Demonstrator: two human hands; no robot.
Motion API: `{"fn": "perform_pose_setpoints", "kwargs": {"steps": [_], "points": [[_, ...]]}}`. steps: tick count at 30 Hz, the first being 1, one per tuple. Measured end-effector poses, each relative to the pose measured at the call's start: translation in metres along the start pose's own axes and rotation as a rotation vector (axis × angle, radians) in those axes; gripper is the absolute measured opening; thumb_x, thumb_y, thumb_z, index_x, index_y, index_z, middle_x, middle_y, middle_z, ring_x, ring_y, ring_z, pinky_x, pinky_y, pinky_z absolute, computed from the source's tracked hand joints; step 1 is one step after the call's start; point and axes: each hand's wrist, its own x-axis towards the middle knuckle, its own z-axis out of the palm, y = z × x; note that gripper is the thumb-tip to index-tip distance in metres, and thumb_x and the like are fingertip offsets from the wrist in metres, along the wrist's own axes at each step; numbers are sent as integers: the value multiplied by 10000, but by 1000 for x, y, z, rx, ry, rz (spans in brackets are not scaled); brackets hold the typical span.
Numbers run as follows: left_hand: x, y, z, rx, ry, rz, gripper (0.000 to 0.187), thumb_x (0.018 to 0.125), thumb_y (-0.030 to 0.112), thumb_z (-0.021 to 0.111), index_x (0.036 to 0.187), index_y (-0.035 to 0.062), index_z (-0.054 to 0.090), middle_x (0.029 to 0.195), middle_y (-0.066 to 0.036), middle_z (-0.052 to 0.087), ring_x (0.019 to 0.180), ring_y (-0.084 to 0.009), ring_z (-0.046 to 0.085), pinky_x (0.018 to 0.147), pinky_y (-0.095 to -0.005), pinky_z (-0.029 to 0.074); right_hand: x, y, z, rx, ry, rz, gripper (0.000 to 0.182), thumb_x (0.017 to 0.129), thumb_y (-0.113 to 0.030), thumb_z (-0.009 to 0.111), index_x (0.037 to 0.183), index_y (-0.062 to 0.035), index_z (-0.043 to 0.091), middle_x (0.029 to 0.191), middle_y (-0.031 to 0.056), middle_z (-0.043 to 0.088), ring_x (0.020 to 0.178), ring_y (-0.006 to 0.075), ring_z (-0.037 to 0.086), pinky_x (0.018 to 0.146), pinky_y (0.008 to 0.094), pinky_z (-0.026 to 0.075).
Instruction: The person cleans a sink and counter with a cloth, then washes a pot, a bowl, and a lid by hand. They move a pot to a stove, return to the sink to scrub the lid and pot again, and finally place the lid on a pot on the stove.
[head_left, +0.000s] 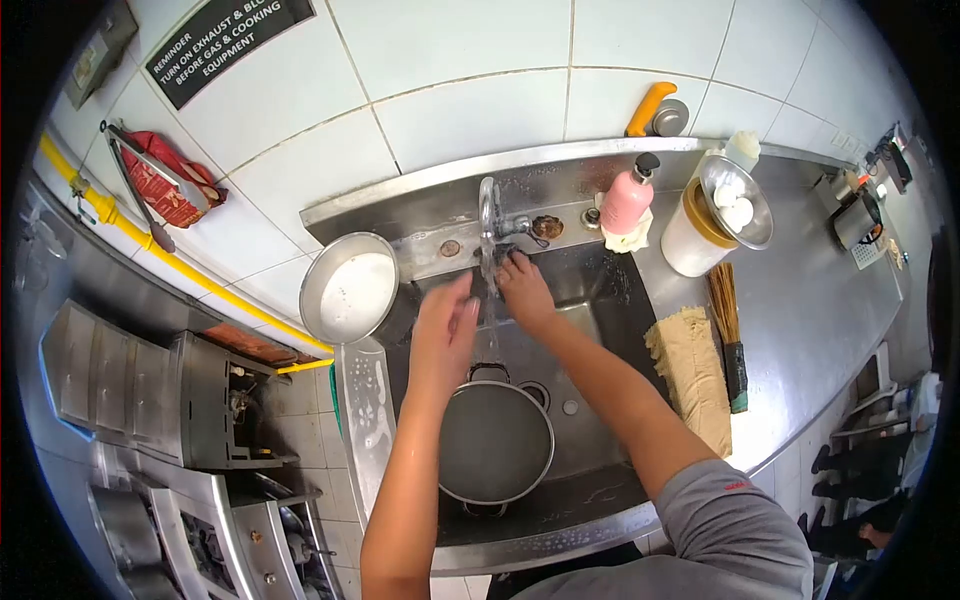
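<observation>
near side of the tap (488, 205): two-handled pot (550, 455) sits in the sink (600, 410), greyish inside, liquid or bare metal, cannot tell. left hand (445, 320) motion-blurred, just left of the tap's water stream (490, 335), between pot and tap; fingers and thumb spread apart, nothing seen in it. right hand (525, 285) just right of the stream, by the tap base, fingers bent, close to a dark item; grip or contact, cannot tell.

step in hand, judged: hands at the running tap, pot below. a move here calls for wet fingers clear of spout and pot rim.

left of tap: pan (319, 290) with white contents. right of tap: pink pump bottle (627, 207); farther right, white container (685, 250), metal bowl (765, 225) of white round items on top.
</observation>
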Motion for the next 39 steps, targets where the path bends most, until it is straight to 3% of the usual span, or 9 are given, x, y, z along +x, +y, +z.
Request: {"fn": "perform_pose_setpoints", "kwargs": {"steps": [5,7,13,22,25,27,32,34,39], "points": [[-79,-35,5,-46,-177,-288,285,931,104,608,1207,41,629,1074,-110,638,920,-205,627,782,-296,503,16,-5,64,480,-90,-184,403,870,-124,511,1258,-40,578,1312,148,570,1232,327,507,1055,437,378],[-106,-37,-2,-82,-198,-294,278,930,104,613,1198,34,633,1066,-107,642,923,-199,626,783,-291,499,29,-22,30,547,-311,138,418,859,-115,507,1268,-71,581,1309,143,571,1239,303,512,1067,453,363],[-221,-85,-93,-114,72,-548,237,943,91,599,1158,-3,632,1043,-95,639,921,-169,606,819,-275,479,-42,51,-27,53,-88,76,466,815,21,512,1275,-42,545,1320,167,527,1272,345,468,1073,439,371],[-224,-83,-93,504,62,-312,406,868,123,641,1258,38,566,1409,-207,463,1362,-376,381,1129,-492,256,-25,57,75,964,754,1494,241,867,-107,583,1046,43,522,901,132,617,791,228,606,687,400,495],[-210,-89,-82,640,-55,-312,541,839,178,669,1335,36,507,1488,-210,390,1414,-389,307,1163,-532,167,-25,-31,143,647,70,1372,418,867,-255,654,1114,59,530,1005,149,605,871,240,566,755,383,491],[-207,-91,-82,681,-68,-330,636,801,197,697,1376,33,479,1517,-212,354,1427,-392,283,1167,-539,155,18,-103,116,1851,332,1517,478,844,-245,669,1217,30,552,1203,178,559,969,261,537,811,393,473],[-206,-88,-90,657,-104,-354,656,790,224,691,1377,26,474,1513,-218,356,1424,-405,278,1171,-527,155,-5,-21,59,1243,113,1623,299,914,-219,534,1132,-41,634,918,158,615,751,260,594,626,426,502],[-205,-90,-92,652,-92,-378,662,788,223,692,1379,24,471,1514,-220,351,1424,-407,275,1172,-524,156,-50,76,105,1280,585,1624,256,896,-169,524,1060,6,615,940,171,636,739,289,632,677,426,535],[-204,-89,-90,731,-150,-366,674,786,227,685,1391,32,462,1529,-212,328,1428,-402,267,1174,-530,152,-95,152,198,1171,671,1637,219,853,-158,538,993,1,594,920,162,626,820,290,634,697,440,532]]}}
